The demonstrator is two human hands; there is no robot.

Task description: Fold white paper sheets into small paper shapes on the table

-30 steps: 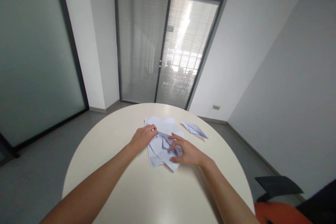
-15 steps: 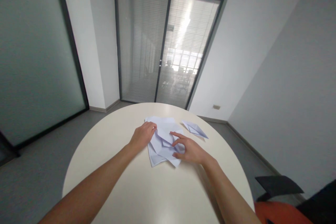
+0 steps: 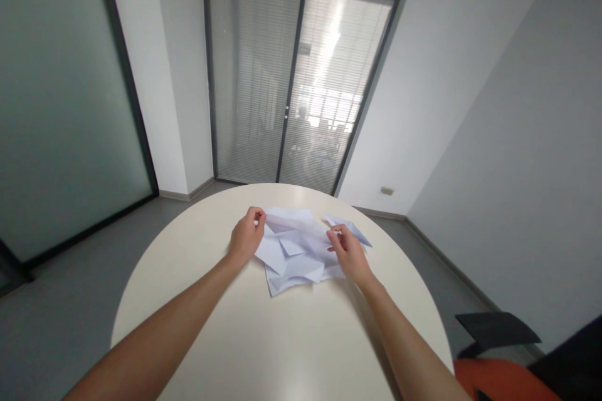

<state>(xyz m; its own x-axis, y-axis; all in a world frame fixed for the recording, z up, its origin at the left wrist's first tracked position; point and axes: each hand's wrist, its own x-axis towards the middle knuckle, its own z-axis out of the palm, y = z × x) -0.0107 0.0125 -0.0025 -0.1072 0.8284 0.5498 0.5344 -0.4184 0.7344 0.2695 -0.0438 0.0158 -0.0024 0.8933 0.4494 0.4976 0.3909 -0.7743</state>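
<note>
The creased sheet of paper is at the far half of the round, cream-coloured bench, held between two bare hands. Its upper edge is raised and slants down from left to right; below that edge, several fold lines and loose flaps show. It lies over other white paper, whose near corner sticks out on the bench top. The number of layers cannot be counted.

The left hand is clamped, thumb against fingers, on the upper left corner of the sheet. The right hand pinches the right edge with thumb and curled fingers. The hands are apart from each other, with the sheet spanning the gap.

Just beyond the right hand, and partly covered by it, a folded piece of paper with a pointed end rests on the bench.

A chair with an orange seat and a black armrest stands at the right of the bench. Behind the bench is a dark-framed glass partition with blinds; a frosted panel stands at the left.
</note>
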